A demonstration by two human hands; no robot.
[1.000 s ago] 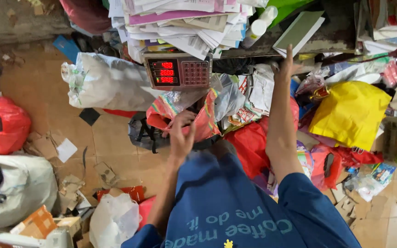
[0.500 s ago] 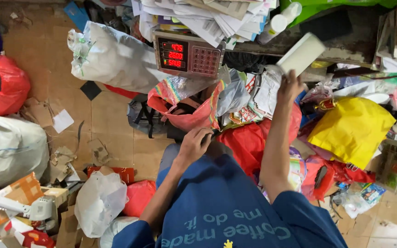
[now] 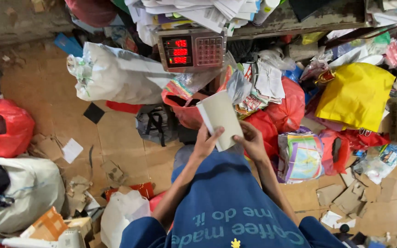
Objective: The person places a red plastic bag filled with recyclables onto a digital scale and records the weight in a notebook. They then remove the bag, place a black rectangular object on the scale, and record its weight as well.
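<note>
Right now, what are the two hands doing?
Left hand: closed on the pale booklet.
Right hand: holding the same booklet's other edge.

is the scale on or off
On. The scale shows three rows of lit red digits on its dark display panel, beside its keypad, above the pale book held in both hands.

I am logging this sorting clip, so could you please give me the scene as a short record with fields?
setting: cluttered floor with bags, paper and cardboard scraps
left hand: left hand grips the lower left edge of the pale booklet
right hand: right hand holds the booklet's lower right edge
booklet state: closed, tilted, raised in front of the chest
ahead: weighing scale with red lit digits, under a paper stack
left of scale: white sack
right: yellow bag
far left: red bag
</note>
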